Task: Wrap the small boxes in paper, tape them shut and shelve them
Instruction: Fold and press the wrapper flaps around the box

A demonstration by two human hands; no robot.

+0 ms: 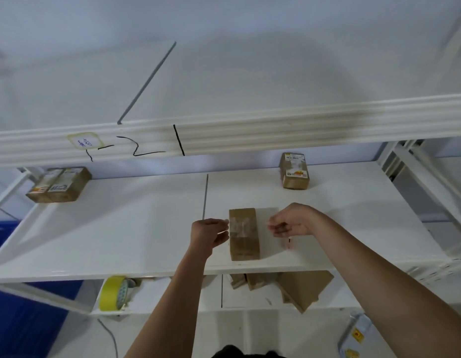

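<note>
White shelving (136, 228) holds a brown paper-wrapped box (243, 235); left hand (208, 235) and right hand (291, 223), fingers curled beside it, seemingly stretch clear tape (243, 227), best pressed flat across the seam.

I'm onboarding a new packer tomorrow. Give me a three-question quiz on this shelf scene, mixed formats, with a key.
1. True or false: the box between the left hand and right hand already carries clear tape.
2. The yellow tape roll lies: A) on the shelf with the box, B) one level below, C) on the top level.
3. Fill in: the labelled parcel at the back right stands ___ the hands' box.

Key: 1 true; 2 B; 3 apart from.
</note>
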